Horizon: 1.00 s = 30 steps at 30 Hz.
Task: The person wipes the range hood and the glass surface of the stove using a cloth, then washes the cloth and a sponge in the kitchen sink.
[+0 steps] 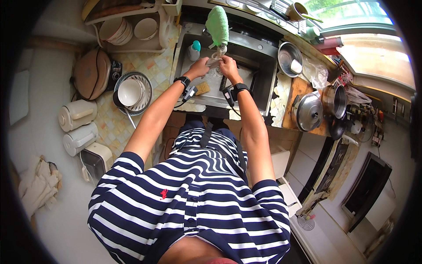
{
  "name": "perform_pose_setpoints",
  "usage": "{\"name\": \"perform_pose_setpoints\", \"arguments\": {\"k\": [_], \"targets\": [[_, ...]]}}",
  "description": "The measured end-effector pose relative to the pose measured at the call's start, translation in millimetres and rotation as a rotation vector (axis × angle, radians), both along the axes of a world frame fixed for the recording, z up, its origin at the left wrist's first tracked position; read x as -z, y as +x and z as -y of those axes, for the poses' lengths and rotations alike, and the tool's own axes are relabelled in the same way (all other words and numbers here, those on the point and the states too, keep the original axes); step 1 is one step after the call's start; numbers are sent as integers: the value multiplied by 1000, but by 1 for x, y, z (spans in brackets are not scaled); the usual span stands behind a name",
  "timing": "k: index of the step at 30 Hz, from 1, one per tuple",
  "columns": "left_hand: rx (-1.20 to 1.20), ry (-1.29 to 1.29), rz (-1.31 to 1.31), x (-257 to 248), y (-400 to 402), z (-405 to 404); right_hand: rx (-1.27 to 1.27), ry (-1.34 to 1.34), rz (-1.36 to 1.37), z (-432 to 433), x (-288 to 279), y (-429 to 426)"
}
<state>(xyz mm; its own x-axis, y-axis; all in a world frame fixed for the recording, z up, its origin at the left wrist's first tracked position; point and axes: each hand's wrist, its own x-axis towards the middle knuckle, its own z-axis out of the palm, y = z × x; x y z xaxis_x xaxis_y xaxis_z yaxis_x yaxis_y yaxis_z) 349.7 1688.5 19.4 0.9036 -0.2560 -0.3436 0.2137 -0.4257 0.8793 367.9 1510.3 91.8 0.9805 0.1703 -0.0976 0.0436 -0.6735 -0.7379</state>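
Observation:
Over the stainless steel sink (191, 100), my left hand (197, 68) and my right hand (229, 69) both grip a pale cloth (214, 62). The cloth is bunched and stretched between my fingers, just below the end of the faucet (223, 48). A light green towel (218, 28) covers most of the faucet. Left of my hands, a white bottle with a teal cap (194, 51) stands in the sink. A yellow-brown sponge (202, 88) lies near the sink's front, below my left hand. Whether water is running is hard to tell.
Bowls (129, 92) rest in a patterned basin on the left counter, beside a round electric pan (92, 74). A metal basin (290, 59) is right of the sink. Farther right, a lidded pot (310, 112) sits on a wooden board (298, 90).

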Motion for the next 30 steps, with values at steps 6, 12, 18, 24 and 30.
{"name": "perform_pose_setpoints", "arguments": {"k": [6, 12, 18, 24, 30], "targets": [[-96, 292, 342, -22, -9, 6, -64, 12, 103, 3, -6, -8], [10, 214, 420, -26, -7, -2, -60, 60, 122, 2, -26, -7], [69, 73, 420, -27, -1, 1, -19, 74, 118, 7, -28, -9], [160, 146, 439, -23, 3, -10, -93, -39, 163, 22, -33, -11], [136, 139, 319, -51, 13, -3, 62, 104, 35, 43, -29, -18]]}}
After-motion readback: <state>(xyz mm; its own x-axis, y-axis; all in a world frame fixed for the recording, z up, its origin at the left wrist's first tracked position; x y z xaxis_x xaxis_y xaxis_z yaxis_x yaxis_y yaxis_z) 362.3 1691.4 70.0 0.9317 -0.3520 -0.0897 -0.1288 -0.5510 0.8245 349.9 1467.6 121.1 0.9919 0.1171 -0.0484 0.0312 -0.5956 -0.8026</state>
